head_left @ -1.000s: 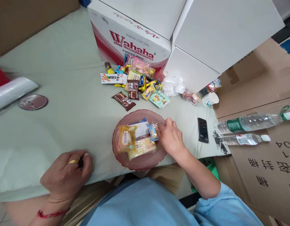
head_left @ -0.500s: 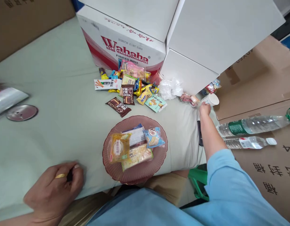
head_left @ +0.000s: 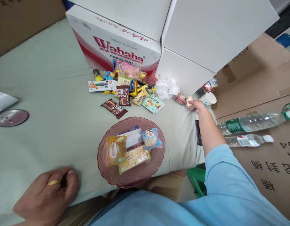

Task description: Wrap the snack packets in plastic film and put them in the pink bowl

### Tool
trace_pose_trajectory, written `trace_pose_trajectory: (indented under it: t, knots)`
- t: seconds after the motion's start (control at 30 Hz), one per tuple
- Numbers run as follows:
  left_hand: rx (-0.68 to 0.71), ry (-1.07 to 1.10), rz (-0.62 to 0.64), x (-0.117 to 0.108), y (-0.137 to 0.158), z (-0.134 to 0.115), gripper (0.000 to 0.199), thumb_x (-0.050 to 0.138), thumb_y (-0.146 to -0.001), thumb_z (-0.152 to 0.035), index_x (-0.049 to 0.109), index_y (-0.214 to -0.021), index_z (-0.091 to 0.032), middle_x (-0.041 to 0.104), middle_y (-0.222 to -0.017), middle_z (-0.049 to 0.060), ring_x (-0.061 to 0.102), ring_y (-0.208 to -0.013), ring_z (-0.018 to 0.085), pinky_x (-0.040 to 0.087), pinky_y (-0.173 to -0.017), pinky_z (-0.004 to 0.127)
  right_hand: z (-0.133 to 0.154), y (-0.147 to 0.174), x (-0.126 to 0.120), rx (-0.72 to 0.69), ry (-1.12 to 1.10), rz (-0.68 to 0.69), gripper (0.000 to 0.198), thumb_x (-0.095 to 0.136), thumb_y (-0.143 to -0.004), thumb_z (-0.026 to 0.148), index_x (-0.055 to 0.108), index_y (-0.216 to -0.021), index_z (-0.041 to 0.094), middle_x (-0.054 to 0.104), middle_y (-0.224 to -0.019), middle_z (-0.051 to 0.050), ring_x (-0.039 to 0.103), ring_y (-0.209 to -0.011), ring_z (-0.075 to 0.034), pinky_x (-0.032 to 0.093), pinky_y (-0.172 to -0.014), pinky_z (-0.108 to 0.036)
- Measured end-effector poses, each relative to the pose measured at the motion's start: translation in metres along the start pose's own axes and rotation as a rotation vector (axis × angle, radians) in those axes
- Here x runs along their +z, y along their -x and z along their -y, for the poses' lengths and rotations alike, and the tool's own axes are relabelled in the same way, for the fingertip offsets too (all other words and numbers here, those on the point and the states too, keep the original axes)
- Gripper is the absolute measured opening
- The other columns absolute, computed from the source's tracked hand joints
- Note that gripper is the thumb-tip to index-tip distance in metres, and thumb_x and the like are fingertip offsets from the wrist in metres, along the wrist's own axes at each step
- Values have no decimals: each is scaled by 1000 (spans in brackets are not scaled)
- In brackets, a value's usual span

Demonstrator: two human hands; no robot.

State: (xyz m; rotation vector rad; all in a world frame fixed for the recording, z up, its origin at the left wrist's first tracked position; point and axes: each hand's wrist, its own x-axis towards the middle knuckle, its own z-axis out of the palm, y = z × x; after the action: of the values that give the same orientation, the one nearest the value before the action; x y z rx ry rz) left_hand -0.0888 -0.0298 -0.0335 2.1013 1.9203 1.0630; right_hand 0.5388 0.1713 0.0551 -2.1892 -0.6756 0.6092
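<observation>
Right hand [head_left: 197,105] now off the blue snack packet [head_left: 151,138], which it fingered a second ago; packet lies released in the pink ribbed glass dish [head_left: 156,163]. Hand, half a second back at the paper cup [head_left: 208,99], is now left of it, fingertips on a small clear-wrapped snack [head_left: 189,103]; grip unclear. Forearm now partly covers the black phone [head_left: 198,133].

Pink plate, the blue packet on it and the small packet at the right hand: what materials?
Pink plate: tinted glass or plastic, can't tell which; ribbed, with a soft sheen.
Blue packet: likely thin plastic film; printed, shiny, creased.
Small packet at the right hand: probably clear plastic film, since it glints and brownish contents seem to show through.
</observation>
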Motion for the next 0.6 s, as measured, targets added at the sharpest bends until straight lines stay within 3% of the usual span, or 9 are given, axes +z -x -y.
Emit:
trace_pose_trajectory:
  t: [0.1,0.27,0.33,0.4,0.47,0.6]
  knots:
    - [137,-178,-96,6,-1,-1,7,61,-84,-24,66,-88,-27,67,-75,3,60,-69,23,32,-55,30,-9,22,-9,-44,-46,-63,31,83,-72,22,53,-81,21,59,-64,5,60,-62,-15,50,-56,-25]
    - [194,-224,-159,8,-5,-5,5,64,-84,-20,68,-85,-24,69,-73,2,62,-65,19,32,-52,28,-13,74,-35,-175,-144,-91,40,85,-67,40,54,-85,22,63,-77,3,61,-70,-16,52,-61,-26]
    - [203,-224,-176,8,-6,-5,4,66,-83,-20,68,-82,-23,69,-71,2,62,-63,17,33,-51,27,-9,107,-42,-263,-235,42,49,88,-63,46,58,-94,22,68,-88,0,65,-78,-17,55,-67,-28]
    - [187,-231,-166,8,-5,-5,5,67,-83,-21,69,-79,-22,70,-71,2,62,-63,17,35,-53,27,-1,149,-41,-341,-304,268,64,92,-62,51,59,-110,24,73,-100,-3,70,-86,-20,57,-71,-30]
    - [162,-239,-141,7,-5,-6,6,67,-83,-20,69,-78,-22,70,-72,3,62,-65,17,36,-55,28,9,196,-32,-390,-262,468,74,90,-71,55,53,-130,28,75,-109,-5,72,-94,-24,59,-73,-33]
    - [152,-184,-128,5,-4,-11,7,67,-84,-16,70,-80,-21,70,-75,5,61,-67,18,34,-57,30,32,268,8,-560,-77,788,61,78,-89,56,52,-137,28,75,-116,-7,73,-101,-24,59,-84,-35]
